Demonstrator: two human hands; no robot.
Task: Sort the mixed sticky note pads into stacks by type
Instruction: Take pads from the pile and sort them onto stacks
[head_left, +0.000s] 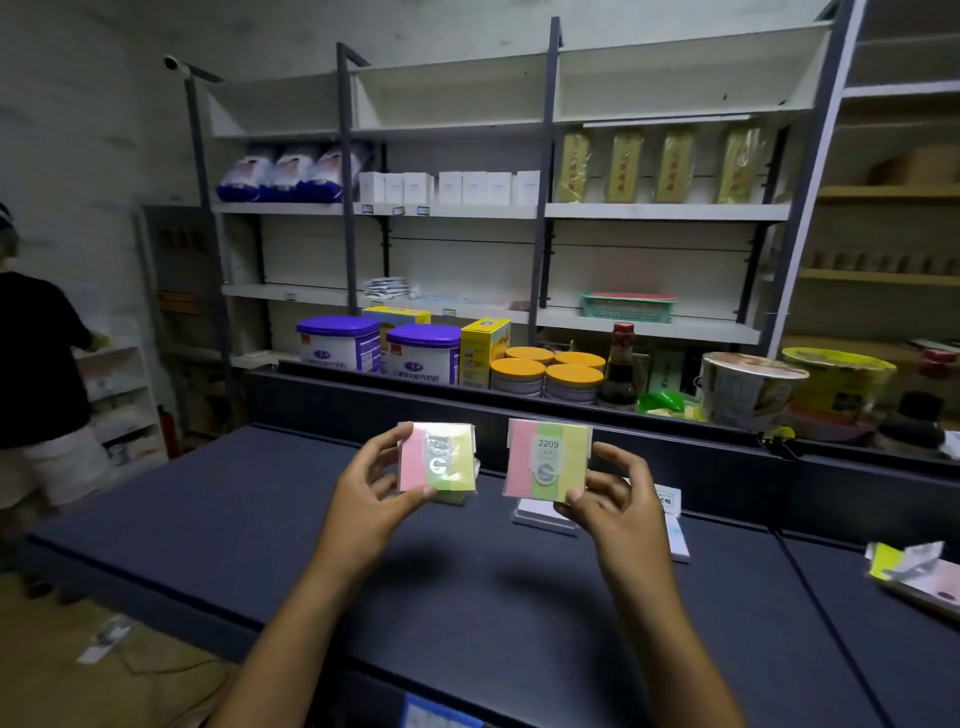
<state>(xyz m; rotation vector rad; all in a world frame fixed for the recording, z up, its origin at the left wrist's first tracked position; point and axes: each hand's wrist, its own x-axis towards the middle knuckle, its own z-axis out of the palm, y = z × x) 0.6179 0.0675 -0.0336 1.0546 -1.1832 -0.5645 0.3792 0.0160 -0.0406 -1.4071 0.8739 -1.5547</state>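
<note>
Hands (371, 486) (613, 499) each pinch striped pad (436, 457) (548, 460).

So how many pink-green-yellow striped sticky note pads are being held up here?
2: one striped wrapped pad in the left hand, one in the right hand. More pads may lie hidden beneath.

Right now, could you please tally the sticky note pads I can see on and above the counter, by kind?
Pink-green-yellow striped pads marked 2209, held up: 2, one in the left hand at, one in the right hand at.
White pads lying on the counter: 2.
Yellow wrapped pad at far right: 1.
Total: 5.
</note>
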